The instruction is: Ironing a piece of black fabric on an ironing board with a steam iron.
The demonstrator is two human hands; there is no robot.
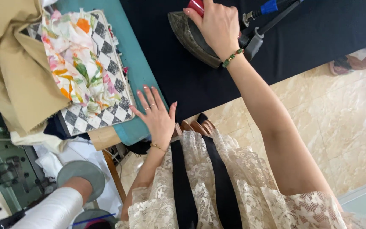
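Two bare hands at an ironing surface, seen from above. Right hand (217, 24), far centre, fingers closed over the red handle (196, 6) of a dark, worn iron (190, 39); green bead bracelet (232, 57) at the wrist. Iron resting sole-down on black fabric (318, 29), which covers the far right of the board and hangs over its near edge. Black cord with blue fitting (269, 6) running off the iron's right end toward the far right.

Left hand (157, 116), nearer and to the left, open and flat, fingers spread, grasping nothing; fingertips on the teal board cover (137, 63), heel of the palm near the fabric's edge. Rings on two fingers, thin chain at the wrist. Hands well apart.

Left of the open hand: folded floral cloth (75, 59) atop a black-and-white checked piece (119, 101), tan cloth (9, 63) heaped at far left. Near left: green sewing machine (1, 169) and large white thread cone (51, 212). Right: beige marbled floor tiles (348, 127). Near centre: cream lace sleeves and garment with black bands.
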